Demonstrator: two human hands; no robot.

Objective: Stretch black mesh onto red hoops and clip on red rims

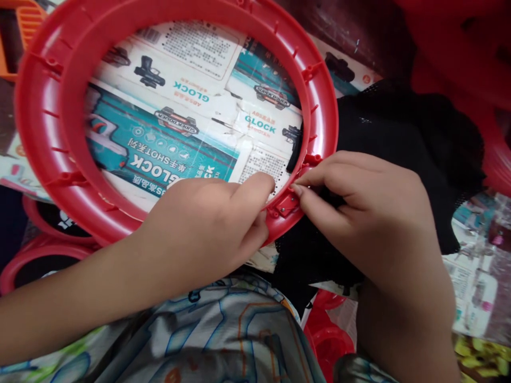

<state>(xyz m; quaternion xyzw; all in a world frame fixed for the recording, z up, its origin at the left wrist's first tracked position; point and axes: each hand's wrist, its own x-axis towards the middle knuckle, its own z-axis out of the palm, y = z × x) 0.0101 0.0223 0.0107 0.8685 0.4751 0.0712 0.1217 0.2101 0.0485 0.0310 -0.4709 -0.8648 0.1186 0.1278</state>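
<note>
A big red plastic ring [48,133] with small pegs along its rim lies tilted over printed cardboard. My left hand [207,223] is closed on the ring's near edge, thumb and forefinger gripping it. My right hand [359,213] is closed too, its fingertips pinching black mesh netting [399,127] against the ring's rim right beside the left hand. The mesh hangs off the ring's right side and bunches under my right hand.
Flattened toy-gun cartons [175,122] printed in teal and white lie beneath the ring. More red rings [40,255] are stacked at the lower left, and red plastic parts [471,64] fill the upper right. Patterned clothing [223,335] on my lap fills the bottom.
</note>
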